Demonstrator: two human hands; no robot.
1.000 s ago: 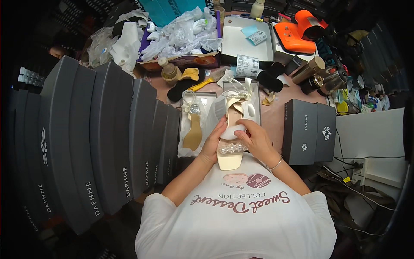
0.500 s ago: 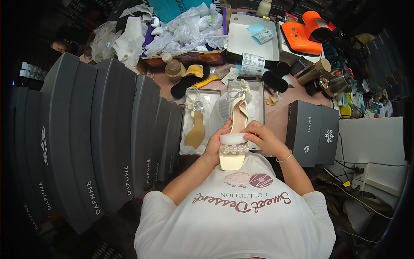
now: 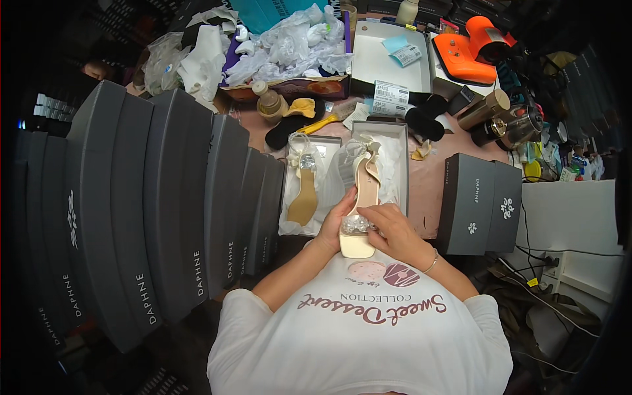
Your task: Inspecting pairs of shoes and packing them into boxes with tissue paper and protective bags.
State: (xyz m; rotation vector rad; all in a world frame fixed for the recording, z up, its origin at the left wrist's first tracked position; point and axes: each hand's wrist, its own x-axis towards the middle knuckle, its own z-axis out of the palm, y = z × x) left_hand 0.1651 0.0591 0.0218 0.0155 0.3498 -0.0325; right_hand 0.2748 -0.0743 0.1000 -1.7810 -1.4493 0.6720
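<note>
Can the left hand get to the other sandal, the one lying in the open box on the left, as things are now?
Probably yes. The left hand holds the side of the cream sandal, and the other sandal lies uncovered in the white paper of the open box just beside it, with nothing between. The hand would need to let go first.

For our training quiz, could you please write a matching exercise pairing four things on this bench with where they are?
Things:
1. cream sandal
2. second sandal
3. row of grey shoeboxes
4. orange device

Places:
A. standing on edge along the person's left
B. far right corner of the bench
C. held between the left hand and right hand
D. lying sole up in the tissue-lined open box

Pairs: 1-C, 2-D, 3-A, 4-B
</note>
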